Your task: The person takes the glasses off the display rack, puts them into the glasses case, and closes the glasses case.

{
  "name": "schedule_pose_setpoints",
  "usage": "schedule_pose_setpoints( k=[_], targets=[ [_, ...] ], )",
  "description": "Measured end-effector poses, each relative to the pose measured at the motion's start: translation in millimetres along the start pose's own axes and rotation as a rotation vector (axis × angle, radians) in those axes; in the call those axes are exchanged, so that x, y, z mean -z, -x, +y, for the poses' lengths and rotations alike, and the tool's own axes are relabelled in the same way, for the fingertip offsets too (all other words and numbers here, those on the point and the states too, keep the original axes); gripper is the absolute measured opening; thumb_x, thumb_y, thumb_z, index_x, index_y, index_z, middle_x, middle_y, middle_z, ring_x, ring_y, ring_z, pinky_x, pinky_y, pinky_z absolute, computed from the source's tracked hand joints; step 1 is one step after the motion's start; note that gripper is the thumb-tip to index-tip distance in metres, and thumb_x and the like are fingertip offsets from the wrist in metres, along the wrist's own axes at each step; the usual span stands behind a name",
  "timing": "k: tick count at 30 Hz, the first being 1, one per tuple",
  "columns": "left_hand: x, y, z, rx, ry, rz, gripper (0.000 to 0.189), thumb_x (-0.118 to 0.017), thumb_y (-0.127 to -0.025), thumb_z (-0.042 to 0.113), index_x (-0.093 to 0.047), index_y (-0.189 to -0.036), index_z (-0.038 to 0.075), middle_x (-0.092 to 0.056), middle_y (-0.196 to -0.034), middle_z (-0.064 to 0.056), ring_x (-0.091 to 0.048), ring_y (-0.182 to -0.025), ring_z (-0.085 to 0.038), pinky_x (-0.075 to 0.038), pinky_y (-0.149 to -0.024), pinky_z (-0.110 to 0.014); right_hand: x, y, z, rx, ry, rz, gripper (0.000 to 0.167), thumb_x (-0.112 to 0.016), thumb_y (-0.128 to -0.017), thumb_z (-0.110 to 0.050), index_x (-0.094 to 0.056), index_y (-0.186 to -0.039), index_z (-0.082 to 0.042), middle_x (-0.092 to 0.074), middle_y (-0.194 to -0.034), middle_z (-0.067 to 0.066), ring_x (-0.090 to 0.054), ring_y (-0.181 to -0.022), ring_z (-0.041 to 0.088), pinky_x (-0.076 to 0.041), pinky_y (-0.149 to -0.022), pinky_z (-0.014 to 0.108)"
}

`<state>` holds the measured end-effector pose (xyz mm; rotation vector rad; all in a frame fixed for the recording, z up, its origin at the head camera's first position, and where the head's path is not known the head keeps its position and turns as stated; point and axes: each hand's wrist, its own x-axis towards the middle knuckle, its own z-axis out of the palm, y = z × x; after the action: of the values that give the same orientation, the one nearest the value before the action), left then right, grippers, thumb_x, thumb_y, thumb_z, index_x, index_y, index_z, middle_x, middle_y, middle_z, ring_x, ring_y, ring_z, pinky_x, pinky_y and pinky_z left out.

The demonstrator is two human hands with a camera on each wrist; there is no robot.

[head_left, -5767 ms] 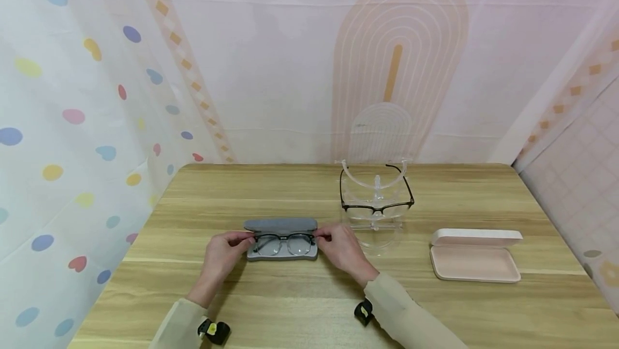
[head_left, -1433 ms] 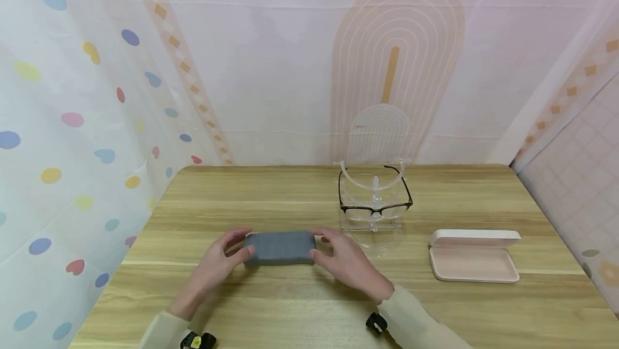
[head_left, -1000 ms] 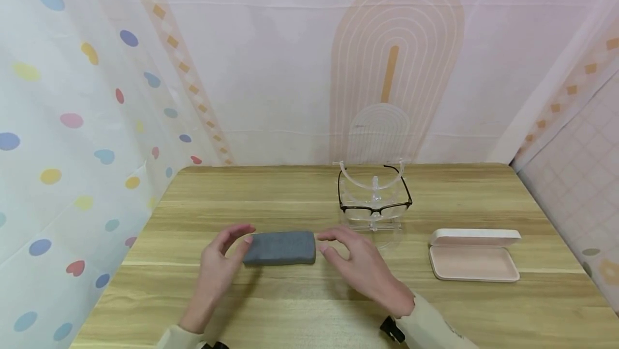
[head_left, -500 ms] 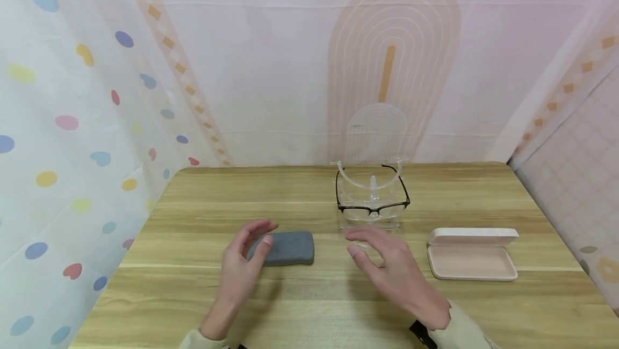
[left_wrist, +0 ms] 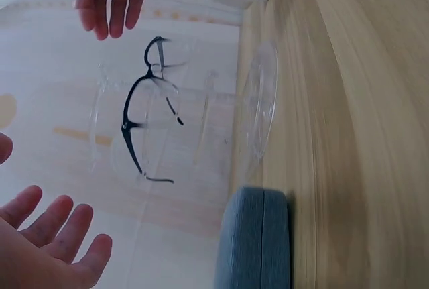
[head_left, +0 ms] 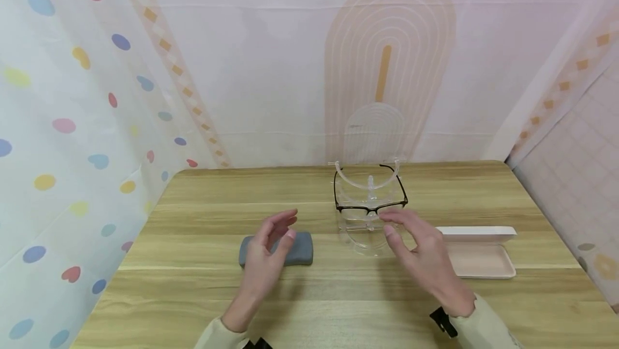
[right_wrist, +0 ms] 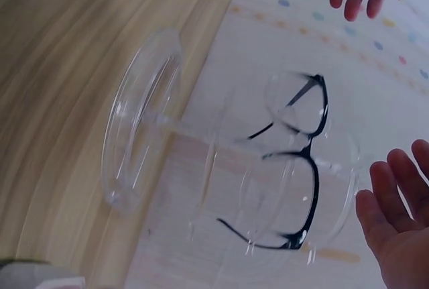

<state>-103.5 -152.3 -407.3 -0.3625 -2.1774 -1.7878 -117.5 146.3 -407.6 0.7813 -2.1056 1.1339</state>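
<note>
Black-framed glasses (head_left: 372,209) rest on a clear plastic display stand (head_left: 367,247) in the middle of the wooden table. My left hand (head_left: 268,257) hovers over a closed grey glasses case (head_left: 302,249), its fingers relaxed and holding nothing. In the head view this hand covers part of the case. My right hand (head_left: 425,255) is raised at the right front of the stand, fingertips overlapping the glasses' right lens in the head view, and it holds nothing. From the right wrist view, the glasses (right_wrist: 312,168) stand apart from the fingers (right_wrist: 379,215).
An open glasses case (head_left: 483,260), white outside and pink inside, lies to the right, partly behind my right hand. The wooden table (head_left: 203,295) ends at a patterned curtain (head_left: 271,69) at the back. The stand's clear base sits close to the grey case.
Earlier, both hands held a second pair of glasses in the open grey case. That case is now closed and released. Both hands have lifted and shifted right, towards the stand.
</note>
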Motion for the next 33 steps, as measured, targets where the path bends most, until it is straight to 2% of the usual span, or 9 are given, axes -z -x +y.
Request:
schedule_pose_setpoints(
  k=[8,11,14,16,17,20,23,29,33],
  targets=[
    [-17.4,-10.0,0.3,0.0,0.025,-0.014,0.037,-0.065,-0.101,0.006,-0.062,-0.137,0.004,-0.064,-0.139,-0.01,-0.061,-0.128,-0.031,-0.049,-0.104,-0.023,8.7,-3.3,17.3,-0.033,0.033,0.075,0.026,-0.066,-0.091,0.001,-0.071,-0.117,0.003,-0.071,-0.121,0.017,-0.067,-0.114,0.03,-0.043,-0.108,0.017],
    [-22.2,-14.1,1.1,0.012,0.019,-0.028,0.038,-0.065,-0.101,0.007,-0.061,-0.138,0.003,-0.063,-0.14,-0.009,-0.059,-0.13,-0.03,-0.049,-0.108,-0.034,11.7,-4.6,21.9,-0.055,0.048,0.097,0.028,-0.065,-0.092,0.001,-0.071,-0.12,0.003,-0.07,-0.125,0.018,-0.065,-0.116,0.035,-0.04,-0.109,0.015],
    [-26.2,-18.2,2.7,0.055,-0.003,-0.049,0.039,-0.065,-0.102,0.013,-0.06,-0.14,0.006,-0.062,-0.141,-0.007,-0.059,-0.131,-0.027,-0.046,-0.111,-0.048,14.7,-4.4,25.5,-0.109,0.074,0.096,0.032,-0.064,-0.095,-0.001,-0.07,-0.126,0.0,-0.068,-0.13,0.015,-0.063,-0.121,0.036,-0.037,-0.109,0.013],
    [-28.7,-21.1,3.8,0.087,-0.009,-0.075,0.041,-0.065,-0.103,0.017,-0.058,-0.142,0.008,-0.06,-0.143,-0.006,-0.057,-0.133,-0.026,-0.043,-0.112,-0.054,16.6,-4.1,27.1,-0.165,0.092,0.077,0.034,-0.063,-0.098,-0.004,-0.068,-0.131,-0.002,-0.066,-0.135,0.014,-0.06,-0.126,0.036,-0.036,-0.11,0.014],
    [-29.9,-22.6,4.1,0.1,-0.012,-0.087,0.041,-0.065,-0.104,0.019,-0.057,-0.143,0.009,-0.059,-0.144,-0.006,-0.056,-0.134,-0.026,-0.043,-0.112,-0.055,17.4,-4.1,28.1,-0.192,0.101,0.065,0.035,-0.062,-0.099,-0.006,-0.066,-0.134,-0.002,-0.065,-0.137,0.014,-0.059,-0.128,0.036,-0.037,-0.112,0.019],
    [-33.7,-27.9,3.5,0.132,-0.004,-0.122,0.045,-0.064,-0.104,0.022,-0.054,-0.146,0.009,-0.056,-0.148,-0.006,-0.054,-0.137,-0.029,-0.043,-0.113,-0.053,19.7,-5.3,30.0,-0.271,0.117,0.026,0.039,-0.06,-0.103,-0.012,-0.062,-0.14,-0.003,-0.062,-0.142,0.015,-0.055,-0.133,0.038,-0.042,-0.114,0.04],
    [-37.9,-33.5,2.0,0.161,0.021,-0.145,0.048,-0.063,-0.105,0.024,-0.051,-0.148,0.008,-0.053,-0.151,-0.008,-0.051,-0.139,-0.031,-0.043,-0.113,-0.05,22.0,-7.2,31.5,-0.338,0.125,-0.015,0.042,-0.058,-0.106,-0.019,-0.058,-0.145,-0.004,-0.058,-0.147,0.017,-0.051,-0.137,0.04,-0.041,-0.111,0.058],
    [-47.4,-44.8,-2.1,0.205,0.059,-0.157,0.052,-0.062,-0.105,0.023,-0.047,-0.152,0.004,-0.047,-0.156,-0.011,-0.047,-0.142,-0.035,-0.041,-0.115,-0.053,26.7,-12.5,34.2,-0.453,0.122,-0.122,0.052,-0.051,-0.109,-0.035,-0.047,-0.155,-0.01,-0.048,-0.156,0.016,-0.045,-0.141,0.043,-0.037,-0.113,0.063],
    [-52.8,-49.8,-3.4,0.259,0.089,-0.136,0.051,-0.062,-0.105,0.023,-0.048,-0.151,0.006,-0.049,-0.154,-0.011,-0.05,-0.139,-0.033,-0.043,-0.113,-0.051,28.6,-15.6,37.4,-0.527,0.103,-0.194,0.058,-0.048,-0.11,-0.041,-0.04,-0.16,-0.014,-0.042,-0.16,0.017,-0.049,-0.138,0.045,-0.042,-0.11,0.062]
  ],
)
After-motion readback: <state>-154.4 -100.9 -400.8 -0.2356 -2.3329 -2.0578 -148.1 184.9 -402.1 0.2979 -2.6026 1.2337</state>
